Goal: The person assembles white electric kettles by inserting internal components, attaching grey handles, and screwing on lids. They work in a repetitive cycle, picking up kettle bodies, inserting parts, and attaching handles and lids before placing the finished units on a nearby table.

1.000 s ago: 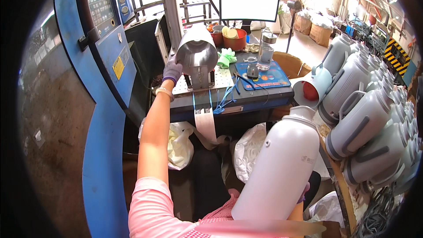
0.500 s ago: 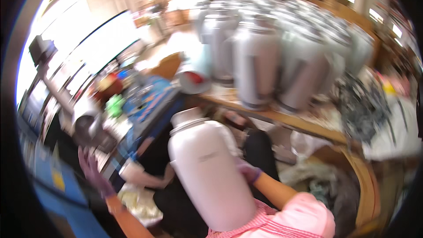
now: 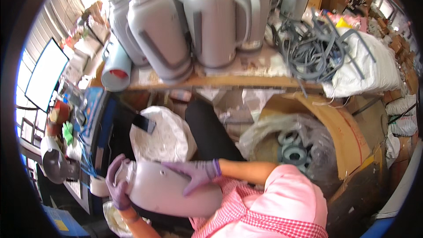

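Note:
A grey thermos jug body (image 3: 163, 194) lies tilted across my lap, its neck toward the left and its base against my checked apron. My left hand (image 3: 118, 185), in a purple glove, is wrapped round the neck end. On the upper side of the body rests my right hand (image 3: 198, 174), gloved too, thumb spread from the fingers and gripping the jug. A small hole shows in the wall beside my right fingertips. Beyond my knees, several similar grey jugs with handles (image 3: 211, 26) stand upright on the bench (image 3: 211, 81).
Grey rubbery strips (image 3: 315, 53) and a white sack (image 3: 365, 66) lie at the bench's right. Below is a cardboard box (image 3: 348, 139) with grey rings (image 3: 294, 154) in clear plastic. A white bag (image 3: 163, 139) with a dark phone-like slab (image 3: 144, 123) sits ahead. A monitor (image 3: 46, 75) stands left.
The jug has gone from nearly upright to lying sideways, neck to the left. My left hand came from open in the air onto its neck. My right hand moved onto its upper side.

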{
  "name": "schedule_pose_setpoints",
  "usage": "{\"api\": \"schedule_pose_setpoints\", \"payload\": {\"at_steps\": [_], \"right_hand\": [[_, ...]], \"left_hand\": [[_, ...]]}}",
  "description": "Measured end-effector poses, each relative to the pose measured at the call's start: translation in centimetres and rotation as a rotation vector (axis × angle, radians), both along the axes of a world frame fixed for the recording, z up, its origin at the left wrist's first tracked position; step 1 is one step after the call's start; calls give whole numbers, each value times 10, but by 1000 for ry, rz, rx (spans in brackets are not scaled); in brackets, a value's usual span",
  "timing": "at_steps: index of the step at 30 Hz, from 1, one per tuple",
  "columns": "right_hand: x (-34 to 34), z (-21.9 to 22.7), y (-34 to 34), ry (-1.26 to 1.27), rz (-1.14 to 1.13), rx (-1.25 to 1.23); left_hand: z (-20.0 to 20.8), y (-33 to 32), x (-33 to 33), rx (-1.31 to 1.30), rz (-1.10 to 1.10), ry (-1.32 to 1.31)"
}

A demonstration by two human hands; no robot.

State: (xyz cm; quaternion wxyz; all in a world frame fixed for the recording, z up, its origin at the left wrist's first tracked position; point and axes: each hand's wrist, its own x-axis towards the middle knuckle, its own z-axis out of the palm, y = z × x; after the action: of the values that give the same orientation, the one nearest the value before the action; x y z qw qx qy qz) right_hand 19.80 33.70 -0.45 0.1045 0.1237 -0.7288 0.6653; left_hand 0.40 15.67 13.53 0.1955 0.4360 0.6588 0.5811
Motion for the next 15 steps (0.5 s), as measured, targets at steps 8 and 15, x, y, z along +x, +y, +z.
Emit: {"api": "schedule_pose_setpoints", "payload": {"at_steps": [8,15], "right_hand": [[120,32,76,-285,-307,-82],[291,-35,198,-1410,-852,431]], "left_hand": [[-3,-29,-3,-94,79,98],[-2,-77,7,138,431,436]]}}
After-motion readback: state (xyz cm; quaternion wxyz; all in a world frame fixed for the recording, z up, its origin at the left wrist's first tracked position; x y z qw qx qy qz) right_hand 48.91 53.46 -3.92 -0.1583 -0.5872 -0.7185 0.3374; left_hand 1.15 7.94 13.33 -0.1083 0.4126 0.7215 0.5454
